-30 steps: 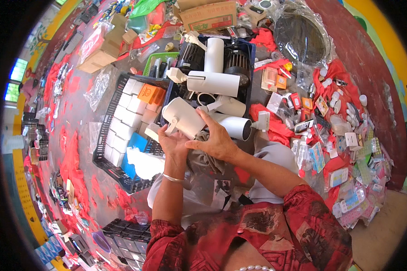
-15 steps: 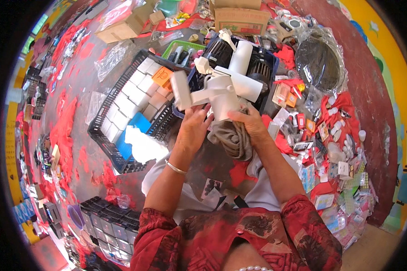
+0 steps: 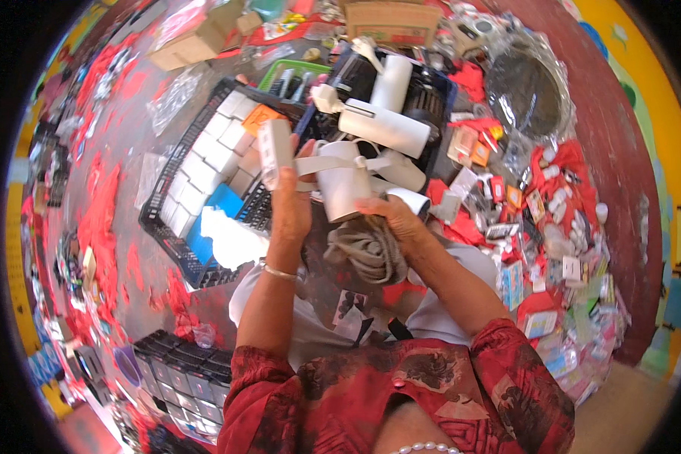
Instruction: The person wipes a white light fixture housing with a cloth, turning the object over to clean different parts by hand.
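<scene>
A white track light is held up in front of me, its cylindrical head joined by a flat arm to a slim white box. My left hand is closed around the lower end of that box. My right hand grips the rim of the cylinder and a crumpled grey-brown cloth, which hangs below it; some of its fingers are hidden. Just beyond, more white track lights lie in a dark blue crate with black cylindrical ones.
Left of the crate, a black basket holds white boxes and an orange box. A green basket stands behind. Small packages and red cloth litter the floor at right, near a plastic-wrapped dark oval. Black boxes are stacked lower left.
The track light has come slightly left and down, and its box has turned to show a narrower side. My left hand has moved from under the arm onto the box.
</scene>
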